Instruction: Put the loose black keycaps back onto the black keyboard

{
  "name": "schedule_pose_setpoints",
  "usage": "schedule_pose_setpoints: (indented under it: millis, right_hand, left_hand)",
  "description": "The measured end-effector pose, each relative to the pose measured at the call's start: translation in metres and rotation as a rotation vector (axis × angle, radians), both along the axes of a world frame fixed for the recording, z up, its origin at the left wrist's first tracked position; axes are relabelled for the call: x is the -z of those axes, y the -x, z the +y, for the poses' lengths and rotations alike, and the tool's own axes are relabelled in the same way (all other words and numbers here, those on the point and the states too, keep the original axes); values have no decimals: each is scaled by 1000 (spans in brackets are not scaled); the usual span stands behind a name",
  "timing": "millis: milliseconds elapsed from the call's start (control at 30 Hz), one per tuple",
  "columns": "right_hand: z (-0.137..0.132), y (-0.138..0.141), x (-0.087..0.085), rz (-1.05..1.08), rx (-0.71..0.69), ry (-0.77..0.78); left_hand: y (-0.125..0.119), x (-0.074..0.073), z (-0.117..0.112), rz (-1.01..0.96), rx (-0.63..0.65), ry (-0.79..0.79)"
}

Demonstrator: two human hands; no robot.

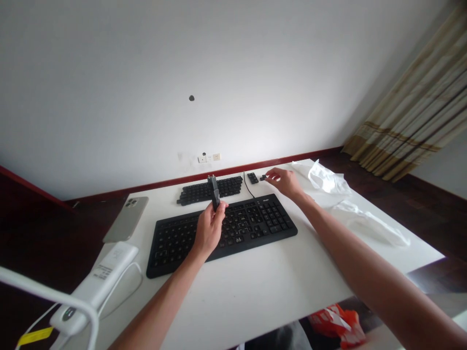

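A black keyboard (268, 221) lies across the desk, with many of its keycaps off and several still on at its right end. Above its middle, my left hand (209, 226) is closed around a black keycap puller (215, 192), its metal prongs pointing up and away. Behind the keyboard, loose black keycaps (197, 192) are laid out in rows, and a smaller block of keycaps (252, 178) sits to their right. Farther right, my right hand (286, 182) pinches at a few small black keycaps (263, 178) on the desktop; its fingertips partly hide them.
A phone (127, 218) lies face down at the left edge. Near it is a white power strip (105, 279) with cords. Crumpled white plastic (328, 177) covers the back right of the white desk (262, 282). An orange-red bag (339, 325) shows below the front edge.
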State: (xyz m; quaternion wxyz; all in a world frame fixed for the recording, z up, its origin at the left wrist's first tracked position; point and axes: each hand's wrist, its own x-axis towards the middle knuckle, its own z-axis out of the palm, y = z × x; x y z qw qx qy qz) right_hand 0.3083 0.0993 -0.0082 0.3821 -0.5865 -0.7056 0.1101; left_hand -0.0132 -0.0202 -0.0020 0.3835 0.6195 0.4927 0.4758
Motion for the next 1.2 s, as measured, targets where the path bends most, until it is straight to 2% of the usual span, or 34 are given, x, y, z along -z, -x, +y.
schedule_pose_setpoints:
  millis: [100, 200, 433, 533, 700, 867, 1067, 1133, 1200]
  right_hand:
    - [-7, 10, -10, 7, -65, -26]
    - [-20, 29, -23, 13, -165, 9]
    - [-66, 83, -45, -15, -522, 95]
    - [-78, 95, -49, -3, -600, 113]
    - [-85, 104, -45, 151, -606, 168]
    - [-87, 108, -40, 255, -560, 170]
    - [-78, 99, -40, 234, -554, 157]
    - [-71, 90, -42, 169, -571, 137]
    - [-60, 76, -43, 117, -526, 87]
  left_hand:
    - [-1, -2, -2, 47, -16, -14]
    - [-2, -5, -4, 103, -15, -48]
    - [-7, -11, -9, 231, 5, -128]
    - [-8, -13, -10, 300, 43, -138]
    - [-11, -12, -12, 402, 44, -154]
    - [-10, -11, -10, 358, 52, -135]
    - [-8, -12, -9, 319, 110, -110]
    - [-7, -11, -8, 302, 122, -96]
    - [-7, -9, -7, 279, 110, -82]
